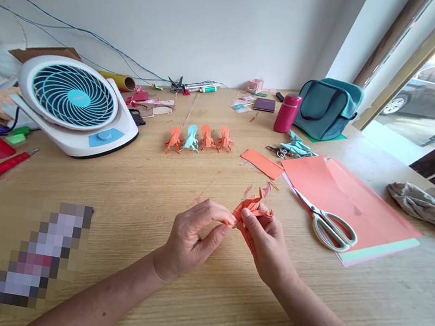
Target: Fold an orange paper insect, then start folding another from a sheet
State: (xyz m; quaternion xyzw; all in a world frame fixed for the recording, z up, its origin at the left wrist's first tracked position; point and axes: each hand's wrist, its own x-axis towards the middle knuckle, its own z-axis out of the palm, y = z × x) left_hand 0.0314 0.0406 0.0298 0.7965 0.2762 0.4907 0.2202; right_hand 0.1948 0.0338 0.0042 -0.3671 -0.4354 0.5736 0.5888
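An orange folded-paper figure [248, 205] with thin pointed limbs is up in front of me, above the table. My right hand [270, 246] is closed around its body, thumb on top. At the figure's left end, my left hand [191, 236] pinches a part of it between thumb and index finger; the fingertips partly hide that spot. Beyond my hands stands a row of similar folded figures, a light-blue one [192, 138] among orange ones [208, 137]. White-handled scissors [333, 230] lie right of my right hand, on orange paper sheets [360, 202].
A white and blue fan [74, 102] stands at the left, near a red cutter [10, 165]. A blurred-out flat object [40, 253] lies front left. Orange paper strips [262, 163], light-blue folded pieces [298, 145], a pink bottle [287, 113] and a teal bag [327, 111] are farther back right.
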